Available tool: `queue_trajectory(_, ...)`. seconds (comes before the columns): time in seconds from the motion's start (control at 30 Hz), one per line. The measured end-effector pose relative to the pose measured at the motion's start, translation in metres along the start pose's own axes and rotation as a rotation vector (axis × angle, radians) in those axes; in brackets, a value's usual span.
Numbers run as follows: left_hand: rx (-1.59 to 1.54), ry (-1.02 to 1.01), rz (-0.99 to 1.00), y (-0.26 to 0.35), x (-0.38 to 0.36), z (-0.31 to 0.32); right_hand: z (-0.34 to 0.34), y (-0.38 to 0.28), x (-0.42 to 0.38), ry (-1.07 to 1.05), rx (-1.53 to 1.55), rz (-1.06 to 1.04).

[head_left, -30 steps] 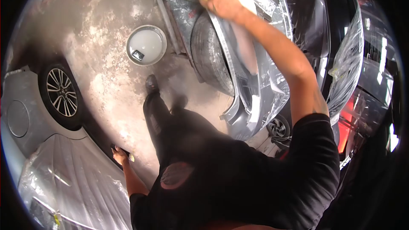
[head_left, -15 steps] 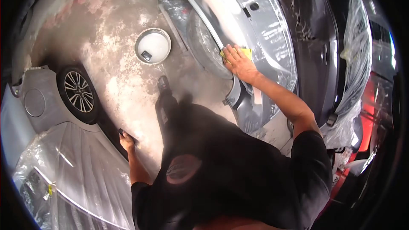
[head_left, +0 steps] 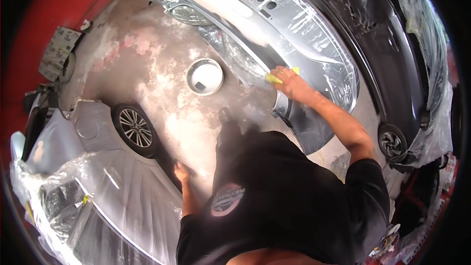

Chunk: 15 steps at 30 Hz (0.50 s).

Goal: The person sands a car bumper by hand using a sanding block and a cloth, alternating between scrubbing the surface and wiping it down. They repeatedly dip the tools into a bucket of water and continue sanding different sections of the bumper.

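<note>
My right hand (head_left: 293, 85) is closed over a yellow pad or cloth (head_left: 275, 77), pressing it against the edge of a grey car body panel (head_left: 319, 88). Yellow shows on both sides of my fingers. A long whitish patch (head_left: 225, 7) runs along this panel, and clear plastic film covers much of its surface. Low on the other side, my left hand (head_left: 181, 172) hangs beside the dark lower edge of a silver car (head_left: 95, 130). Its fingers look curled, and what they hold is too small and blurred to name.
A round white bucket (head_left: 205, 77) with light liquid and a dark block in it stands on the stained floor (head_left: 171, 122). The silver car's wheel (head_left: 136, 126) is near my left arm, with plastic sheeting (head_left: 132, 201) behind it. Beyond the panel is a dark car (head_left: 373, 49).
The whole view has shifted, with the bucket and silver car now further right and lower. My right hand stays on the panel edge with the yellow pad and is tilted slightly differently.
</note>
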<state>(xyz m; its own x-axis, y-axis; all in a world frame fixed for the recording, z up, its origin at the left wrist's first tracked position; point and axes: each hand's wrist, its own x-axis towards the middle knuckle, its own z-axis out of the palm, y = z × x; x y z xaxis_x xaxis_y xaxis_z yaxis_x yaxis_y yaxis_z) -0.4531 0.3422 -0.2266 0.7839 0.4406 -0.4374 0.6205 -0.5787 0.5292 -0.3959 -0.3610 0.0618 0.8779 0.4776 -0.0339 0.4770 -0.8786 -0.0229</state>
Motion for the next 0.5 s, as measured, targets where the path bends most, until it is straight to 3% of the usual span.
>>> queue_trajectory(0.07,-0.048,0.028,0.014,0.023,-0.006,-0.009,-0.004,0.01,0.014,0.302,0.047,0.115)
queue_trajectory(0.17,-0.174,0.052,0.034,0.055,-0.01,-0.027,-0.046,0.021,0.04,0.469,0.28,0.254)
queue_trajectory(0.23,-0.193,0.063,0.031,0.074,-0.015,-0.043,-0.054,0.032,0.053,0.54,0.286,0.289)
queue_trajectory(0.3,-0.201,0.084,0.058,0.081,-0.015,-0.057,-0.058,0.034,0.069,0.683,0.095,0.482)
queue_trajectory(0.43,-0.203,0.087,0.068,0.058,-0.008,-0.082,0.004,0.034,0.087,0.545,0.1,0.765)
queue_trajectory(0.5,-0.181,0.143,-0.048,0.037,0.001,-0.084,0.012,0.032,0.093,0.543,0.045,0.788)
